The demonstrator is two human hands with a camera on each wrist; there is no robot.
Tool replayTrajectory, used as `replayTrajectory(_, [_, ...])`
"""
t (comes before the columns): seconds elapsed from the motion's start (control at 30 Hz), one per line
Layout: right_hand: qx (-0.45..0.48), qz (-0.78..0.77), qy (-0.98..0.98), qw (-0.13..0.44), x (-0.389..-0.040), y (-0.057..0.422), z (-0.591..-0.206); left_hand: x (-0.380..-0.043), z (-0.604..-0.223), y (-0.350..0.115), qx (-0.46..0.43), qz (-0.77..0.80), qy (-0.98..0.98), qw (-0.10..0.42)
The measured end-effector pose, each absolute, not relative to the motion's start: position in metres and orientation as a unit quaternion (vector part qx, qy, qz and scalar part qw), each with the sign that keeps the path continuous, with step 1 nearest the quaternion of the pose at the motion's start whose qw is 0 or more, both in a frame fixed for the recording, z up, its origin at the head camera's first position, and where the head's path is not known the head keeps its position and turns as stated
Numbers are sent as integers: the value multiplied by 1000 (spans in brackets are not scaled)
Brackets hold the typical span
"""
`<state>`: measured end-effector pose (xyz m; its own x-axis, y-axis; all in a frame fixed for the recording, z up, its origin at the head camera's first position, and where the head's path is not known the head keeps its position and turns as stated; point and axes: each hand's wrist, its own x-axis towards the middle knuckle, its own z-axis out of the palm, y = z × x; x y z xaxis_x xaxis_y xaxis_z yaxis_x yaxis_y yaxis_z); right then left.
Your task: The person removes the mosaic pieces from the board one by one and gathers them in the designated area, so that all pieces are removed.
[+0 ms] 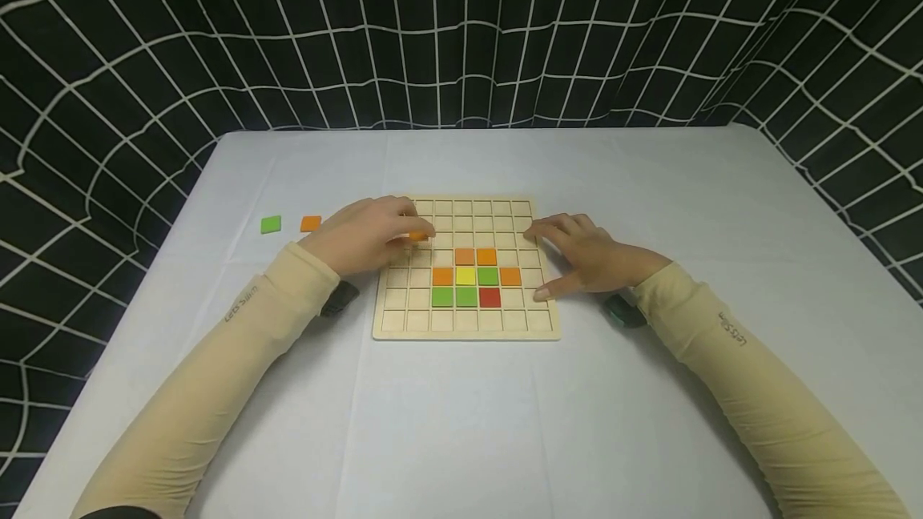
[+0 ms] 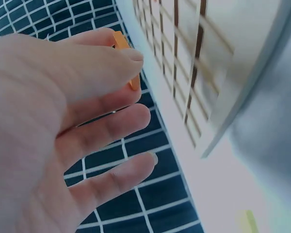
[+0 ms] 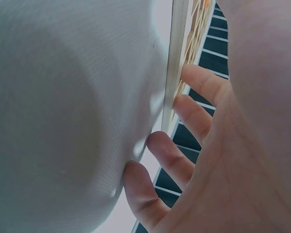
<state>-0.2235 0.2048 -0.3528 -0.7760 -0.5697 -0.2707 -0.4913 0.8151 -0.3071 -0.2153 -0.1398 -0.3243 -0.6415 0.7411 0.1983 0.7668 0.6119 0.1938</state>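
Note:
A square wooden grid board [image 1: 467, 325] lies on the white table. Orange, green, yellow and red square tiles fill several of its middle and lower cells, among them a yellow tile [image 1: 465, 276] and a red tile [image 1: 489, 297]. Over the board's left side, my left hand [image 1: 371, 235] pinches an orange tile [image 2: 120, 40] between thumb and fingers, as the left wrist view shows up close. My right hand [image 1: 587, 255] rests at the board's right edge, fingers spread, with fingertips [image 3: 194, 77] at the rim.
Left of the board, a green tile [image 1: 271, 224] and another orange tile [image 1: 311, 223] lie on the white tablecloth [image 1: 447, 423]. A black curtain with a white grid [image 1: 461, 38] stands behind the table and along its sides.

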Motion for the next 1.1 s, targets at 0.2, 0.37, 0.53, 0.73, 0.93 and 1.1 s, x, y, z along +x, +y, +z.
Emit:
replayTrajectory(0.2, [-293, -113, 934, 173, -223, 205, -352, -221, -316, -154, -343, -110, -932, 34])
replayTrajectory(0.37, [-300, -115, 932, 171, -222, 205, -351, -227, -316, -164, -304, -100, -947, 24])
replayTrajectory(0.53, [-298, -114, 932, 172, -222, 205, -350, -232, -318, -172, -295, -87, -951, 18])
replayTrajectory(0.73, [-298, -113, 932, 173, -223, 205, -351, -237, -321, -182, -263, -82, -961, 4])
replayTrajectory(0.93, [-299, -114, 931, 174, -223, 206, -351, -241, -326, -188, -253, -81, -964, -8])
replayTrajectory(1.1, [-302, -114, 931, 171, -224, 206, -353, -242, -331, -189, -255, -91, -962, -20])
